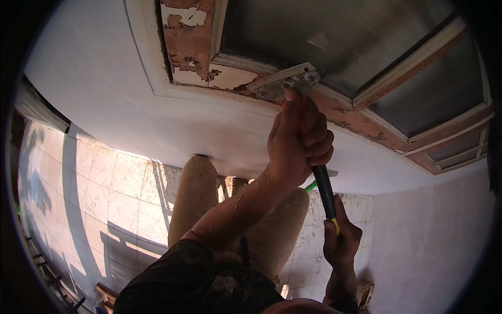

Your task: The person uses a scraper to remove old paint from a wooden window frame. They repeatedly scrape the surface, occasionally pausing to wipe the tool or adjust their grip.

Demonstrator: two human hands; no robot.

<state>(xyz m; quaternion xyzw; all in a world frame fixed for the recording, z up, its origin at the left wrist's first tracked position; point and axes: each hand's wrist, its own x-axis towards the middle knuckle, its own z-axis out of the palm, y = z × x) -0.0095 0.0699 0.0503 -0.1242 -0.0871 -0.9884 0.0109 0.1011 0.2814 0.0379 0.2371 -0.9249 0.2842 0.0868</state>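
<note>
My left hand (298, 133) is closed around the upper handle of a long paint scraper, thumb pressed close to its metal head. Lower down, my right hand (341, 235) grips the yellow-tipped end of the black scraper handle (324, 188). The flat scraper head (288, 82) lies against the lower rail of a wooden window sash, its blade slanting across the wood. Cream paint patches (231, 76) still cover part of the rail, and bare reddish-brown wood (337, 104) shows along other stretches. Small paint flakes cling to my left forearm.
Dark glass panes (313, 35) sit in the window frame above a white wall (219, 121). My knees (198, 172) are near that wall. Debris speckles the tiled floor (102, 172). A green rod-like thing (311, 186) shows behind the handle; a small wooden object (365, 293) stands at lower right.
</note>
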